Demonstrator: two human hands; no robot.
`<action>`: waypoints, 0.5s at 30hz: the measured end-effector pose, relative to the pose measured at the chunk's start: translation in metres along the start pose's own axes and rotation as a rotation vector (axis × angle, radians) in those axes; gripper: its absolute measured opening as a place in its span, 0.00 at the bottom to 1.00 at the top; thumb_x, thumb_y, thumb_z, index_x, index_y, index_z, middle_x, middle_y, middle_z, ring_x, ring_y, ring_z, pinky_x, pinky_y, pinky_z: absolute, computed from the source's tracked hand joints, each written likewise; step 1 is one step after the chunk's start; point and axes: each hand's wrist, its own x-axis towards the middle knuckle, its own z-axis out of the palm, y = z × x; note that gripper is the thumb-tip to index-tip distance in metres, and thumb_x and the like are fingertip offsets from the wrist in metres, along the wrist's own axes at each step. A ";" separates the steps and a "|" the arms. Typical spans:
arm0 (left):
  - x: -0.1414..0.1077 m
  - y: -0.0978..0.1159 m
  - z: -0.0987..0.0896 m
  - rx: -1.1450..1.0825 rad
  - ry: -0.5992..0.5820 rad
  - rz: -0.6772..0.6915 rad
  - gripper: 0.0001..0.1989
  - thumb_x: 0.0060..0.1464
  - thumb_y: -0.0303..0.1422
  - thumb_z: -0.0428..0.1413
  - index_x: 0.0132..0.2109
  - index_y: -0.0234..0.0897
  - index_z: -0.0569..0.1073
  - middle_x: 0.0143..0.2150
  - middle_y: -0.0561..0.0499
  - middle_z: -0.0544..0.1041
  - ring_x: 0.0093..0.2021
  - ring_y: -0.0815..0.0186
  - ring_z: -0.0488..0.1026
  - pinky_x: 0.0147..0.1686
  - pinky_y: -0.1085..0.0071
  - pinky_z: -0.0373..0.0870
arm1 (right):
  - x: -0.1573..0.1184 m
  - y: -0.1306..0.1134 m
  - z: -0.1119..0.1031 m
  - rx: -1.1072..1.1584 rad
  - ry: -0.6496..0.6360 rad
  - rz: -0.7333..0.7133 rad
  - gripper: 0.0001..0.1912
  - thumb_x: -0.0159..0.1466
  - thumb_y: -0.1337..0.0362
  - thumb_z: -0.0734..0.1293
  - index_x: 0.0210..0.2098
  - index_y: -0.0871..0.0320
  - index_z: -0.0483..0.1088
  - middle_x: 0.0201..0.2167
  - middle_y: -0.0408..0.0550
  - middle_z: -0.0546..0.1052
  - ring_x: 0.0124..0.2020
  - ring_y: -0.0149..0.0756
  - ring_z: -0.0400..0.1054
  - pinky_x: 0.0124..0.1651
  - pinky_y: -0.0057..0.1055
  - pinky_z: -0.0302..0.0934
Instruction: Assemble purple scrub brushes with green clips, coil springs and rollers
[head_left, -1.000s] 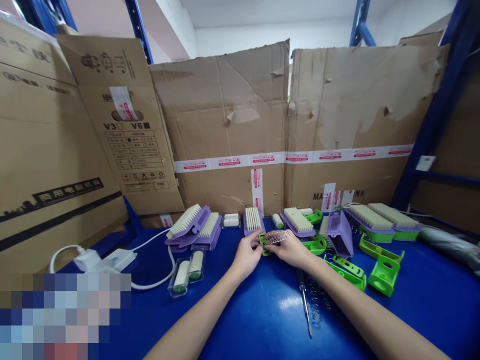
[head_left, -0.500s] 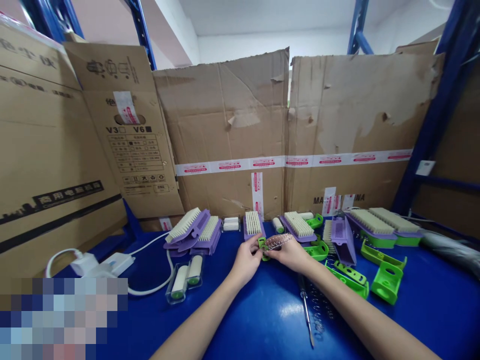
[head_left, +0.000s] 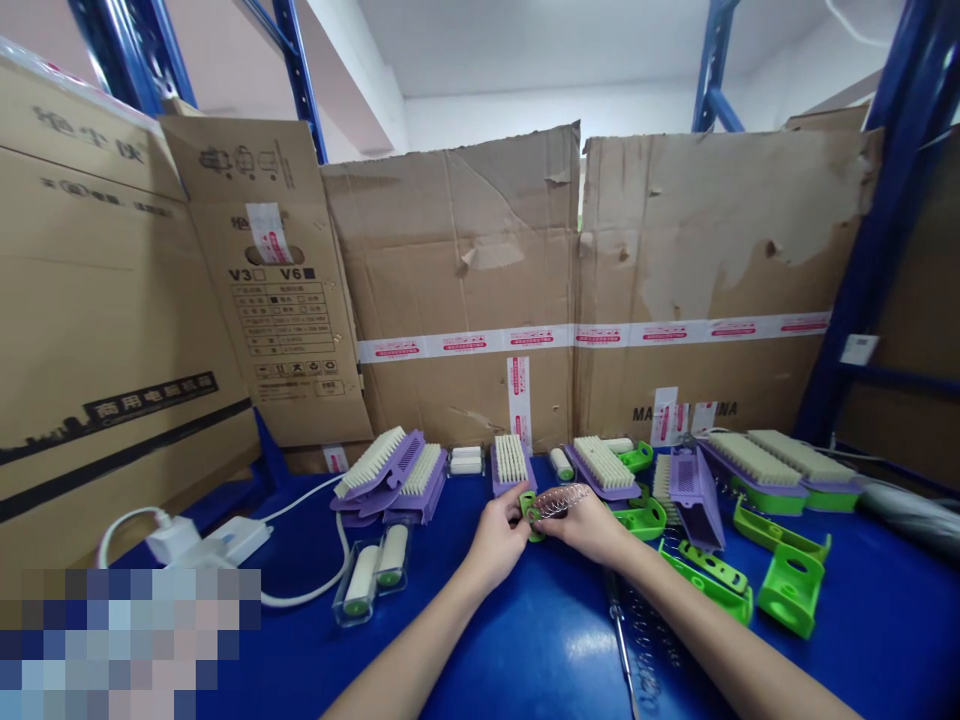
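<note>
A small green plastic piece [head_left: 530,512] stands between my two hands, above the blue table. My left hand [head_left: 499,532] is closed on its left side, thumb and finger pinching it. My right hand [head_left: 592,525] is closed with its fingertips at the piece's right side and also holds a coiled metal spring [head_left: 561,500], which stretches across the fingers. Just beyond my hands lies a purple brush [head_left: 511,461] with pale bristles up. What the right fingertips touch on the green piece is too small to tell.
Purple brushes [head_left: 606,464] line the back of the blue table [head_left: 465,665]. Green plastic parts [head_left: 792,590] lie at right. A metal tool [head_left: 622,640] and loose springs lie near my right forearm. Clear cases with rollers [head_left: 363,580] and white plugs [head_left: 176,540] sit left. Cardboard [head_left: 465,270] stands behind.
The view has tilted slightly upward, so everything sits a little lower in the picture. My hands keep the same hold on the green piece and the spring.
</note>
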 end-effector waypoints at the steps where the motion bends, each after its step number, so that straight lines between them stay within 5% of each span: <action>1: 0.000 0.000 0.000 -0.001 -0.002 0.004 0.29 0.42 0.17 0.53 0.55 0.28 0.67 0.42 0.41 0.78 0.43 0.60 0.75 0.42 0.67 0.71 | 0.000 0.000 0.000 -0.002 0.000 0.001 0.05 0.53 0.72 0.65 0.26 0.60 0.73 0.25 0.44 0.77 0.29 0.34 0.70 0.33 0.26 0.61; 15: 0.001 0.000 -0.001 -0.094 0.032 0.018 0.26 0.43 0.20 0.56 0.53 0.30 0.70 0.42 0.42 0.78 0.44 0.60 0.75 0.49 0.62 0.68 | 0.000 0.003 0.005 -0.002 0.042 0.062 0.05 0.55 0.67 0.66 0.27 0.60 0.74 0.26 0.45 0.77 0.29 0.36 0.70 0.33 0.27 0.62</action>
